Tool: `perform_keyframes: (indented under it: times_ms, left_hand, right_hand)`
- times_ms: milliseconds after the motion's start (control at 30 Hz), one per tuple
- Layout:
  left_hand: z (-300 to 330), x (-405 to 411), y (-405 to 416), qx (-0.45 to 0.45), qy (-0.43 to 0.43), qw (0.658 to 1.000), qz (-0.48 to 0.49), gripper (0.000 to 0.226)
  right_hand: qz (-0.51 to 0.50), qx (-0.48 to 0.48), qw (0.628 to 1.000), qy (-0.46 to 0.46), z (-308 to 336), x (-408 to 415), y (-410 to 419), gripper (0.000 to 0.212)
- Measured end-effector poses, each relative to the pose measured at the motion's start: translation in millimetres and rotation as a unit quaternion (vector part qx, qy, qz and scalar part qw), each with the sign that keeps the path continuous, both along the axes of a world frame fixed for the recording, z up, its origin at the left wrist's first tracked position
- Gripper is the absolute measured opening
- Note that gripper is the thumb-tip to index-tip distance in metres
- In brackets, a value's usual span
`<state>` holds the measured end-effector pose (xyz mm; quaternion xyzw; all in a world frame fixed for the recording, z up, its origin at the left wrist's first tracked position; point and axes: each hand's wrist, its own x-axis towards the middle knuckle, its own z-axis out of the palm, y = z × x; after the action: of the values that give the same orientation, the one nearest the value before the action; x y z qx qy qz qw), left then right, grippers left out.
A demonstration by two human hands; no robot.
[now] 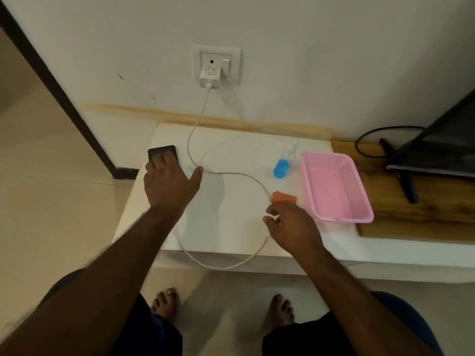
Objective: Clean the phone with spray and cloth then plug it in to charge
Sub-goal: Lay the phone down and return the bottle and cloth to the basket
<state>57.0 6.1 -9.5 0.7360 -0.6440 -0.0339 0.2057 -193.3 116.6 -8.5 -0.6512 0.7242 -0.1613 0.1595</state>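
Both my hands over the white bench, one phone, one cable, one cloth, one spray bottle.

My two bare feet (164,303) stand on the floor below the bench's (231,214) near edge, where one loop of the white charging cable (231,173) hangs over. My right hand (293,229), near the front edge, curls its grip around that cable's end, just beside the one orange cloth (282,197). My left hand (169,183) has its grip spread, fingertips pressing flat on the one black phone (162,151) at the bench's left edge. Further back stand one spray bottle (282,164) of blue liquid and one pink basket (336,186) toward the right. On the wall, one white charger (210,77) sits in the socket (217,64).
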Motion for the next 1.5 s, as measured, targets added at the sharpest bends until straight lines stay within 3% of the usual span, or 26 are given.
perform_keyframes:
  times_ms: [200,333,600,900,1200,1367,1500]
  left_hand:
    - [10,-52,33,-0.019,-0.020,0.972,-0.235,0.068]
    - [13,-74,52,0.019,-0.033,0.957,-0.289,0.070]
    - [14,-94,69,0.060,-0.021,0.957,-0.283,0.071]
    - [-1,-116,54,0.068,-0.035,0.952,-0.296,0.075]
    - [-3,-112,42,0.082,-0.024,0.956,-0.279,0.078]
    - [-2,-109,39,0.086,-0.022,0.958,-0.273,0.082]
    - [-3,-108,39,0.074,-0.020,0.958,-0.277,0.081]
  right_hand:
    - [-0.027,-0.011,1.000,0.010,13,-16,-19,0.019]
    - [-0.051,-0.045,0.998,-0.007,16,-28,-23,0.026]
    - [-0.144,-0.095,0.983,-0.057,19,-64,-56,0.041]
    - [-0.145,-0.105,0.982,-0.057,-6,-66,-122,0.062]
    - [-0.145,-0.116,0.982,-0.044,-7,-65,-139,0.044]
    - [-0.158,-0.201,0.960,-0.114,33,-82,-137,0.044]
    - [-0.193,-0.234,0.947,-0.102,54,-111,-131,0.038]
